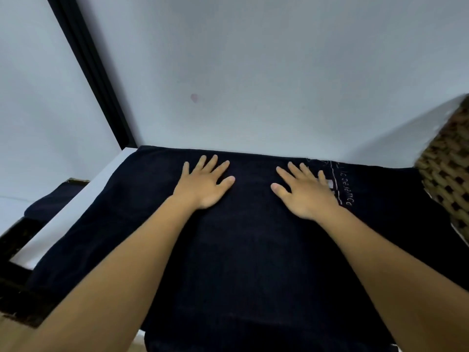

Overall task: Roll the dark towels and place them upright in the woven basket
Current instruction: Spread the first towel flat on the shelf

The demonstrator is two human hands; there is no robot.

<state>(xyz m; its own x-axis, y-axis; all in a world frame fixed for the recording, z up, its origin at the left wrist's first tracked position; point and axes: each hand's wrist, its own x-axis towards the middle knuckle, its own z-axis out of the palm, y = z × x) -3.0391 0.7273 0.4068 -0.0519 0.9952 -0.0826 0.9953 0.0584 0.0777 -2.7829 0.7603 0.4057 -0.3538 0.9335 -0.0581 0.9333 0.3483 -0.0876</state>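
Note:
A dark navy towel (241, 250) lies spread flat over the white table (76, 207), reaching the wall at the far side. White stitched lettering runs along its far right part. My left hand (205, 185) presses palm down on the towel's far middle, fingers spread. My right hand (304, 191) lies flat beside it to the right, fingers spread, partly covering the stitching. Neither hand grips the cloth. The woven basket (446, 174) stands at the right edge, touching the towel's right side; its inside is out of view.
A white wall rises right behind the table. A black frame (94, 72) runs diagonally at the upper left. More dark cloth (50, 201) rests on a lower dark piece of furniture left of the table.

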